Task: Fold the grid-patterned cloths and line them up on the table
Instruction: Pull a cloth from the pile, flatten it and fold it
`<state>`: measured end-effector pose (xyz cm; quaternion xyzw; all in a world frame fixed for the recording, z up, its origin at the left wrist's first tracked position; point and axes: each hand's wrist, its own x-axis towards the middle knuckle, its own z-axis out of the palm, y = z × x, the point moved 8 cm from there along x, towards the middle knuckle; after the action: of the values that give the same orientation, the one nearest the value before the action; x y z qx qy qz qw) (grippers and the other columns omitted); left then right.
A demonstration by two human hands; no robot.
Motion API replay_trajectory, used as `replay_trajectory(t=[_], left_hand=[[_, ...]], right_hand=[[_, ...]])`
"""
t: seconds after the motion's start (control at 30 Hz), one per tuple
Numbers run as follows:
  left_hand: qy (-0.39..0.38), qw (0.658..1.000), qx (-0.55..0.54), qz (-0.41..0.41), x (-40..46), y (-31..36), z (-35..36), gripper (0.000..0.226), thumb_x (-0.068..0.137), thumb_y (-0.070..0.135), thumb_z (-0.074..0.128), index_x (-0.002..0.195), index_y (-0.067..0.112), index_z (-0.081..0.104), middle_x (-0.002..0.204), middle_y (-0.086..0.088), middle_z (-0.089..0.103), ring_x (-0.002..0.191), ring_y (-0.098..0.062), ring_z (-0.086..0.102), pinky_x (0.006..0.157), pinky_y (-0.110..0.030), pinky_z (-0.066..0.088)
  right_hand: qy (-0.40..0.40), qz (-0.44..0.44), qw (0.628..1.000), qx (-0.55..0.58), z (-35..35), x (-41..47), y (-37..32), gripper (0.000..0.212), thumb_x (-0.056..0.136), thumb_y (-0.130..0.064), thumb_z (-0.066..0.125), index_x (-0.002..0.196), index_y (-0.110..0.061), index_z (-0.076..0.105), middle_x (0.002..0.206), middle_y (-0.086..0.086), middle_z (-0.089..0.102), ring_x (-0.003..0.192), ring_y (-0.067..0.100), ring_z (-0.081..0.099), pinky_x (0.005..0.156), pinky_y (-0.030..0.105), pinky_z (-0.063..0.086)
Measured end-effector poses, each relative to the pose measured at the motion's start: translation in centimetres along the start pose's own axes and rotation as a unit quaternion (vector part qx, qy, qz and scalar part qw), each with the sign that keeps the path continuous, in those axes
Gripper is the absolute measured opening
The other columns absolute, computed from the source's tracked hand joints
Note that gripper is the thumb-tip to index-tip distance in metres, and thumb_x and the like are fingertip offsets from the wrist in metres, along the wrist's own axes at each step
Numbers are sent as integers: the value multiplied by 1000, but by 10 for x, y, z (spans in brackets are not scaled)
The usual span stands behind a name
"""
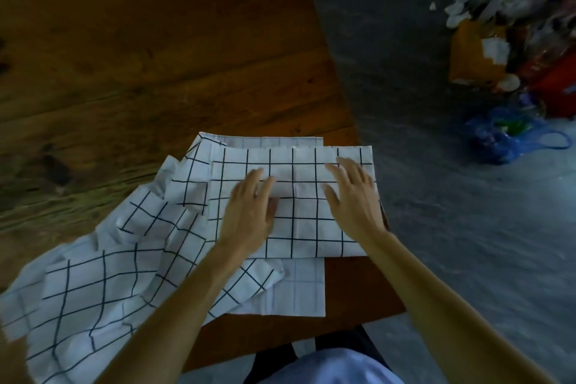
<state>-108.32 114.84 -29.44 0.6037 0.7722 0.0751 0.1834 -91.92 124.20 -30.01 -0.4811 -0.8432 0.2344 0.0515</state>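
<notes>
Head view: both hands, left (249,212) and right (353,196), press flat and open on a folded grid cloth (299,227) at the tabletop (140,72) edge, where overhang could drag it floorward.

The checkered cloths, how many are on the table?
3 that I can tell: a folded cloth under both hands, a rumpled cloth to its left, and a flat cloth peeking out underneath near the table's front edge. More could be hidden in the pile.
</notes>
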Motion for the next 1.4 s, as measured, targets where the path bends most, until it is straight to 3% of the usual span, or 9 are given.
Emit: replay_trajectory(t=[0.13,0.23,0.33,0.53,0.73,0.87,1.0,1.2,1.4], left_hand=[[-64,996,54,-42,-23,-11,35,68,95,57,10,151,19,9,159,-14,3,146,-30,1,116,-43,1],[-86,989,86,-86,-32,-27,46,75,88,63,3,150,23,-8,157,-12,-14,145,-30,-11,113,-43,-10],[-75,989,81,-101,-31,-32,50,79,85,67,1,150,23,-13,157,-13,-15,144,-29,-14,113,-45,-11],[-69,984,88,-138,-39,-48,55,79,87,69,6,150,25,-12,157,-14,-14,144,-30,-15,113,-51,-9],[-26,996,76,-43,-43,-18,59,72,92,62,8,151,23,-4,157,-16,-7,144,-31,-5,115,-53,1],[-30,992,76,-93,-52,-34,70,78,91,66,11,152,20,-2,157,-15,-9,144,-30,-8,115,-53,0],[-26,991,79,-106,-52,-38,70,79,90,67,13,151,22,-8,156,-15,-14,144,-30,-12,115,-52,-4],[-13,997,61,-37,-48,-16,71,64,97,46,31,150,20,7,157,-19,4,144,-32,1,115,-58,11],[-33,991,89,-94,-65,-56,64,79,88,70,2,151,23,-2,158,-15,-6,145,-31,-6,115,-50,-3]], right_hand=[[-66,-27,997,-15,35,-34,-28,56,99,-49,21,147,-21,33,157,9,25,147,26,14,118,39,10],[-114,-42,991,-50,59,-52,-31,64,96,-52,7,152,-24,18,161,10,3,147,26,-9,119,40,-6],[-140,-30,986,-81,71,-57,-26,69,91,-55,-1,153,-26,5,158,7,-15,144,25,-22,118,44,-11],[-153,-44,980,-117,83,-58,-18,66,93,-57,8,151,-30,-11,157,10,-22,144,29,-25,115,49,-14],[-144,-73,978,-134,88,-61,-23,67,95,-59,13,152,-30,-7,157,9,-21,144,29,-22,115,50,-13],[-131,-75,979,-134,85,-61,-15,64,96,-60,9,151,-31,-8,158,8,-16,146,28,-17,118,51,-7],[-125,-35,982,-139,79,-65,-3,66,95,-58,11,152,-27,-3,158,8,-18,146,27,-21,116,51,-10],[-127,-55,984,-109,90,-60,-45,64,91,-42,7,153,-24,0,158,10,-16,145,29,-19,116,47,-14],[-107,40,984,-134,76,-86,14,65,95,-58,5,151,-30,-11,158,7,-20,145,27,-20,118,47,-8]])
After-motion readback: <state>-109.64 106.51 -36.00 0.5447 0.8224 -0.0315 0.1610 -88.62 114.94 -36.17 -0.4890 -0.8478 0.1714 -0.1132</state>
